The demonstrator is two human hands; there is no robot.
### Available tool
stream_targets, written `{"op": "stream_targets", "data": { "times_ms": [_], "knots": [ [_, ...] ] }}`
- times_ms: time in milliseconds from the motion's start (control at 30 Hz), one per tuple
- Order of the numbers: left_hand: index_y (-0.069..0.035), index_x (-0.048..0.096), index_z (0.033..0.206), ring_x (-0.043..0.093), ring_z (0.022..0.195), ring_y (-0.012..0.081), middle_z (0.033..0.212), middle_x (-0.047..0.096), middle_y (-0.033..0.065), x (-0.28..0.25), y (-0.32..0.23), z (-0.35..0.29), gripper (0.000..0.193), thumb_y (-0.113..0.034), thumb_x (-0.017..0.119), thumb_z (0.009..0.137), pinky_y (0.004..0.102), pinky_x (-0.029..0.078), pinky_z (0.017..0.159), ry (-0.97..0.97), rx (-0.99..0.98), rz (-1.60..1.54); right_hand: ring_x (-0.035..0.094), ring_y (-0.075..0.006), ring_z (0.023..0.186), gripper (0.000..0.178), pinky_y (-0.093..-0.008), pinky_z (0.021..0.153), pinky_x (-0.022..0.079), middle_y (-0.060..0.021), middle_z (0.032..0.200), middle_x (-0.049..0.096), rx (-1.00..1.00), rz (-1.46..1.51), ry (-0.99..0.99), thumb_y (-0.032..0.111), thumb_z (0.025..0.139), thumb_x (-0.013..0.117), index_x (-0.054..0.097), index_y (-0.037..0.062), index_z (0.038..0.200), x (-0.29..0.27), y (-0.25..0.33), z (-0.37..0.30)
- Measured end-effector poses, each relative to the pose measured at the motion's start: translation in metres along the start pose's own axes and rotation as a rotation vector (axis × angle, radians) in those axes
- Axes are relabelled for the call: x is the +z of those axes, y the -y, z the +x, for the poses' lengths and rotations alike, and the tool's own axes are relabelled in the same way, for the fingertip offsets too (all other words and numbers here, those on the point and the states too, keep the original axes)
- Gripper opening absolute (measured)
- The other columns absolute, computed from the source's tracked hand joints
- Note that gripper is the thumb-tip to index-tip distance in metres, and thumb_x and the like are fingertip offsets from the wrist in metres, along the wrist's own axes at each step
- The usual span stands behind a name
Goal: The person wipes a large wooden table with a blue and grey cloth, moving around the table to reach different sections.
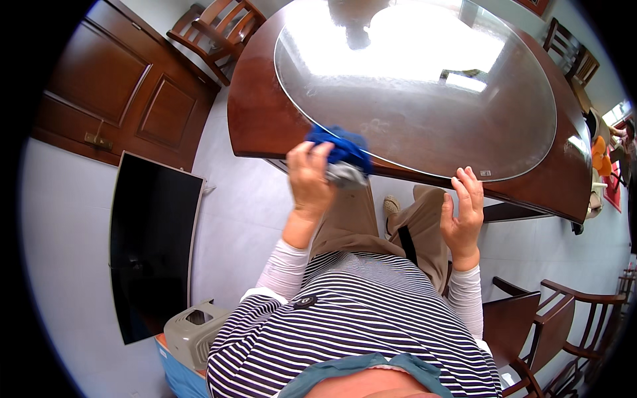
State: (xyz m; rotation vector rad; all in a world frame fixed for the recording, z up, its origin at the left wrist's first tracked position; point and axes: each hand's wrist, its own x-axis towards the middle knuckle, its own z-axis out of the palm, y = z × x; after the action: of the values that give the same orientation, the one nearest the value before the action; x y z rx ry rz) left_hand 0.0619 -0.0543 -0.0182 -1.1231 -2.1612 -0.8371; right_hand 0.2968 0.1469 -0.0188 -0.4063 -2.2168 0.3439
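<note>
My left hand [310, 179] grips a bunched blue and grey cloth [342, 154] at the near left edge of a dark wooden table [259, 123]. The cloth overlaps the rim of the round glass top [424, 126] and hangs a little over the table's edge. My right hand [464, 209] is at the near edge, right of the cloth, its fingers stretched out and its fingertips by the glass rim. Nothing is in it. Bright light reflects off the far part of the glass, and faint smudges show on its near part.
A wooden chair [215, 33] stands at the far left beside a brown door [126, 79]. On my left are a large dark screen [156, 245] and a beige plastic box [196, 335] on a blue one. Wooden chairs [511, 325] stand close on my right.
</note>
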Motion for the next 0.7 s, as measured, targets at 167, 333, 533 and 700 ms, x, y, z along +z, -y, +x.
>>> {"op": "stream_targets", "data": {
  "times_ms": [167,333,533,700],
  "knots": [
    [-0.002,0.061,0.119,0.066,0.096,0.0368,0.107,0.067,0.0188,-0.016,0.037,0.034,0.037,-0.005,0.065,0.083,0.0444,0.052,0.087,0.028,-0.430,-0.265,0.055,-0.0312,0.130,0.032,-0.0535,0.114,0.032,-0.0110,0.130,0.062,0.043,-0.041,-0.033,0.005,0.084,0.068,0.063,0.0040,0.116,0.005,0.001,0.000],
    [0.002,0.048,0.129,0.059,0.108,0.0194,0.118,0.062,0.0130,0.013,-0.007,0.016,0.039,0.001,0.058,0.091,0.0323,0.048,0.096,0.029,-0.572,-0.798,0.055,-0.0319,0.130,0.033,-0.0541,0.114,0.032,-0.0112,0.129,0.063,0.078,0.013,-0.053,0.008,0.082,0.069,0.063,0.0039,0.115,0.005,0.004,-0.001],
    [0.001,0.047,0.125,0.059,0.108,0.0205,0.116,0.060,0.0125,0.011,-0.033,-0.001,0.043,0.003,0.062,0.086,0.0332,0.046,0.098,0.053,-0.615,-0.951,0.054,-0.0332,0.130,0.033,-0.0555,0.115,0.029,-0.0124,0.128,0.063,0.113,0.052,-0.046,0.008,0.081,0.069,0.065,0.0029,0.113,0.004,0.008,0.003],
    [-0.004,0.049,0.124,0.056,0.111,0.0321,0.118,0.056,0.0165,0.020,-0.106,-0.023,0.044,-0.002,0.066,0.083,0.0352,0.043,0.099,0.274,-0.177,-0.769,0.054,-0.0342,0.130,0.033,-0.0563,0.116,0.029,-0.0141,0.128,0.063,0.140,0.074,-0.022,0.005,0.081,0.066,0.064,0.0023,0.114,0.004,0.011,0.002]
  ]
}}
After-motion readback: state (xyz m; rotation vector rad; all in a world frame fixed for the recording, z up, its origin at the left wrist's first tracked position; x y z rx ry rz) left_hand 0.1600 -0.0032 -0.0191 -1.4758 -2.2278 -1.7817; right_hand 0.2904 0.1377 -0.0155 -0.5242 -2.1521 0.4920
